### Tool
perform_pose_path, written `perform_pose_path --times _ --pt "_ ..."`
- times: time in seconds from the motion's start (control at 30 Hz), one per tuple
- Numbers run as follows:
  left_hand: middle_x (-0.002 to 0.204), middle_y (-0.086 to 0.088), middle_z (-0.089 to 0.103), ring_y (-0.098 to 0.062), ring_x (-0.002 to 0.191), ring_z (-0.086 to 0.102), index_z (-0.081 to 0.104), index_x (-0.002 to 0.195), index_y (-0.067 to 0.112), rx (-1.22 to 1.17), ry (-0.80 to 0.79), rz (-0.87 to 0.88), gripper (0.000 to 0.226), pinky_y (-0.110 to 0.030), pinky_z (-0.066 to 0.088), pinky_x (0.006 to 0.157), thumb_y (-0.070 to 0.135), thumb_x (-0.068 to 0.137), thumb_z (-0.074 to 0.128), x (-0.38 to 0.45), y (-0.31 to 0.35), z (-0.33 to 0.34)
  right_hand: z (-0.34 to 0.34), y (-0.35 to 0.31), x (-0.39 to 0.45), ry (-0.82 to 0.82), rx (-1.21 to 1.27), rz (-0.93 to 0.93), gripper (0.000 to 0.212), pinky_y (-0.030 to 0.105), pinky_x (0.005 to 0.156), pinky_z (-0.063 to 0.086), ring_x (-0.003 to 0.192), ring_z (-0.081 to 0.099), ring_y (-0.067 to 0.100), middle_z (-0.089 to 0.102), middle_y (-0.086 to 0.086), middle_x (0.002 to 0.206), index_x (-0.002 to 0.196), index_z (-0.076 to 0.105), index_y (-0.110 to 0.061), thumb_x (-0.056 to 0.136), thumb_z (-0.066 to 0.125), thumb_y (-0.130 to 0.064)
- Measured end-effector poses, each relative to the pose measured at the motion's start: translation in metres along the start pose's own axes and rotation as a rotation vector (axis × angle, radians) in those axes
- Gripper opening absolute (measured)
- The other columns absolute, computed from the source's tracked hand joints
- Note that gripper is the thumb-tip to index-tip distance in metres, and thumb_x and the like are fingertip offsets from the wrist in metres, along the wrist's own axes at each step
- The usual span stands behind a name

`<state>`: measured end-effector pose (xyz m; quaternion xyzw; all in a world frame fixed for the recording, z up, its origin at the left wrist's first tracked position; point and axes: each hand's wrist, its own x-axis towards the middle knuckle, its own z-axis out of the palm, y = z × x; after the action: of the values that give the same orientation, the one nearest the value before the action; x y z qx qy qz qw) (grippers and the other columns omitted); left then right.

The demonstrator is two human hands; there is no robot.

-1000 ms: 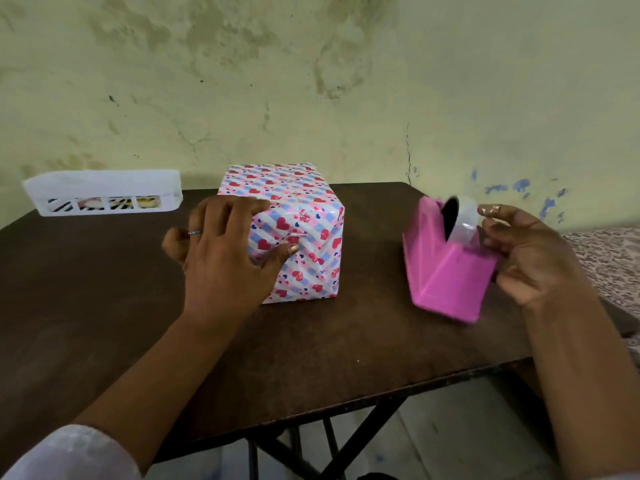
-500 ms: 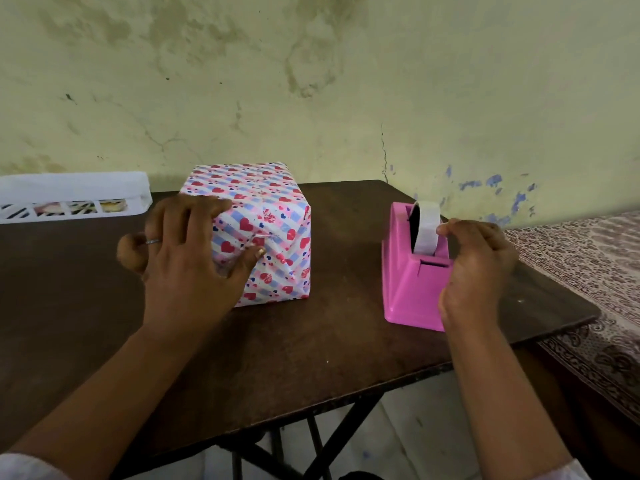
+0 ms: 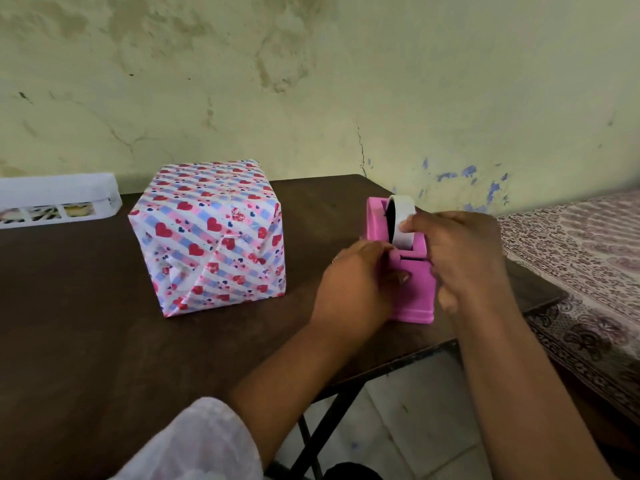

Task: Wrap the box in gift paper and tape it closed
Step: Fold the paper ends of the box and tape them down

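The box (image 3: 211,233), wrapped in white paper printed with red hearts and blue-pink stripes, stands free on the dark brown table (image 3: 86,334), left of centre. A pink tape dispenser (image 3: 414,292) with a white tape roll (image 3: 401,216) stands at the table's right end. My left hand (image 3: 353,285) grips the dispenser's left front side, fingers curled against it. My right hand (image 3: 460,251) is over the dispenser's right side, thumb and fingers pinching the roll's front edge. Neither hand touches the box.
A white slotted plastic tray (image 3: 52,199) lies at the table's far left against the stained wall. The table's right edge is just beyond the dispenser. A patterned cloth surface (image 3: 581,271) lies lower on the right. Table legs and floor show below.
My left hand has left the box and moved right to the dispenser. My right hand stays at the tape roll; the dispenser, tilted in the air a second ago, stands on the table.
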<state>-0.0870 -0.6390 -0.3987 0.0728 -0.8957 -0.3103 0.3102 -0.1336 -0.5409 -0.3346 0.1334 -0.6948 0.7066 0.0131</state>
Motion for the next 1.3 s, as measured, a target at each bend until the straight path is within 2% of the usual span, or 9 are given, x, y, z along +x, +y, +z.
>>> perform_pose_path --times 0.13,0.27,0.43,0.57,0.7,0.97,1.07,1.17,1.3 --pt "0.105 0.002 0.064 -0.018 0.096 0.058 0.062 0.11 0.021 0.06 0.074 0.02 0.033 -0.039 0.048 0.083 0.039 0.082 0.056 -0.001 -0.003 0.01 -0.019 0.016 -0.014 -0.097 0.172 0.259 0.009 0.013 0.03 0.02 0.029 0.025 0.005 0.036 -0.006 0.039 0.073 0.061 -0.004 0.075 0.069 -0.008" --pt "0.107 0.002 0.063 -0.021 0.099 0.056 0.06 0.113 0.022 0.051 0.11 0.027 0.038 -0.043 0.047 0.084 0.039 0.081 0.05 -0.004 -0.004 0.012 -0.022 0.036 -0.026 -0.198 0.349 0.487 0.013 0.01 0.033 0.017 0.026 0.022 0.004 0.033 -0.008 0.038 0.069 0.063 -0.011 0.081 0.063 -0.015" --pt "0.113 0.001 0.061 -0.023 0.105 0.054 0.059 0.118 0.023 0.057 0.114 -0.01 0.043 -0.046 0.045 0.088 0.04 0.081 0.047 -0.006 -0.003 0.013 -0.022 0.045 -0.027 -0.16 0.323 0.46 0.01 0.012 0.033 0.017 0.028 0.022 0.004 0.033 -0.008 0.039 0.078 0.066 -0.006 0.08 0.065 -0.016" --pt "0.119 0.002 0.059 -0.022 0.111 0.051 0.057 0.122 0.024 0.08 0.081 -0.019 0.046 -0.046 0.043 0.091 0.044 0.082 0.046 -0.005 -0.003 0.012 -0.021 0.047 -0.027 -0.012 -0.102 0.118 0.014 0.021 0.045 0.04 0.045 0.052 0.01 0.058 -0.006 0.049 0.067 0.071 -0.014 0.08 0.071 -0.018" --pt "0.117 0.003 0.059 -0.021 0.109 0.051 0.058 0.121 0.024 0.088 0.081 -0.012 0.048 -0.044 0.043 0.09 0.05 0.082 0.046 -0.005 -0.004 0.011 -0.024 0.035 -0.033 0.081 -0.799 -0.257 0.02 0.026 0.055 0.033 0.063 0.055 0.02 0.06 -0.002 0.064 0.07 0.065 -0.019 0.086 0.061 -0.03" --pt "0.126 0.005 0.054 -0.017 0.118 0.045 0.053 0.127 0.026 0.101 0.029 -0.041 0.039 -0.038 0.036 0.098 0.042 0.091 0.053 -0.005 -0.002 0.01 -0.044 0.045 -0.029 -0.009 -1.133 -0.119 0.013 0.03 0.066 0.035 0.097 0.054 0.036 0.055 0.015 0.1 0.075 0.061 -0.007 0.081 0.062 -0.018" --pt "0.13 0.006 0.051 -0.015 0.121 0.042 0.05 0.129 0.025 0.114 0.005 -0.039 0.041 -0.036 0.034 0.102 0.042 0.092 0.05 -0.004 0.001 0.006 -0.057 0.046 -0.039 0.018 -1.038 -0.312 0.02 0.028 0.064 0.036 0.083 0.058 0.025 0.059 0.008 0.085 0.065 0.065 -0.016 0.084 0.065 -0.023" --pt "0.134 0.006 0.048 -0.011 0.122 0.042 0.048 0.131 0.025 0.114 0.069 -0.006 0.042 -0.037 0.038 0.102 0.046 0.096 0.039 -0.014 0.005 -0.005 -0.046 0.031 -0.049 -0.099 -0.616 -0.388 0.018 0.014 0.058 0.039 0.069 0.059 0.002 0.064 -0.01 0.07 0.066 0.067 -0.025 0.083 0.068 -0.02" --pt "0.103 0.018 0.067 0.006 0.098 0.059 0.061 0.106 0.036 -0.382 0.083 -0.051 0.032 -0.011 0.045 0.08 0.058 0.085 0.052 -0.039 0.02 -0.047 -0.021 0.031 -0.057 -0.299 -0.29 -0.31 0.021 0.015 0.062 0.044 0.063 0.061 0.001 0.069 -0.008 0.067 0.072 0.07 -0.027 0.084 0.066 -0.01"
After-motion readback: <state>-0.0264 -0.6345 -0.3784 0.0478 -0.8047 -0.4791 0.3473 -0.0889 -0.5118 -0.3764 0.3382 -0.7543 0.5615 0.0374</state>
